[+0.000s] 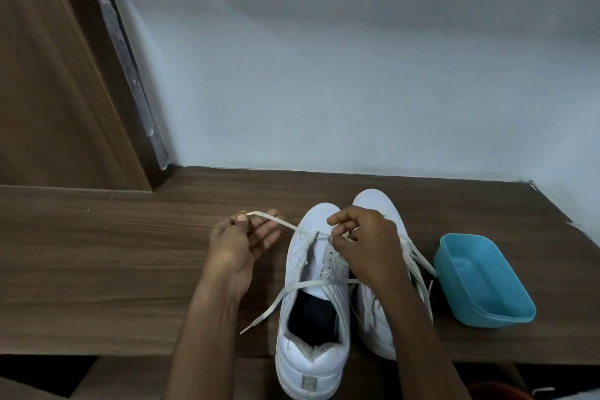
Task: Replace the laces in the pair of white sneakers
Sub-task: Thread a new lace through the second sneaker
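My left hand (242, 237) sits over the wooden table (113, 269), thumb and forefinger pinching the tip of a white lace (276, 221), the other fingers loosely spread. From that pinch I see the lace run right and down to the front eyelets of the left sneaker (311, 318), which stands with its toe away from me and its heel hanging over the table's near edge. Another stretch of lace crosses that shoe's tongue and trails off to the left, its end lying on the wood. My right hand (363, 243) is curled over the forward eyelets, fingertips pressed together on the lace there; exactly what they grip I cannot tell. The right sneaker (373, 204) stands touching the first, mostly hidden by my hand and forearm, with loose laces draped down its right side. Just beside it lies a blue plastic tub (487, 289), open
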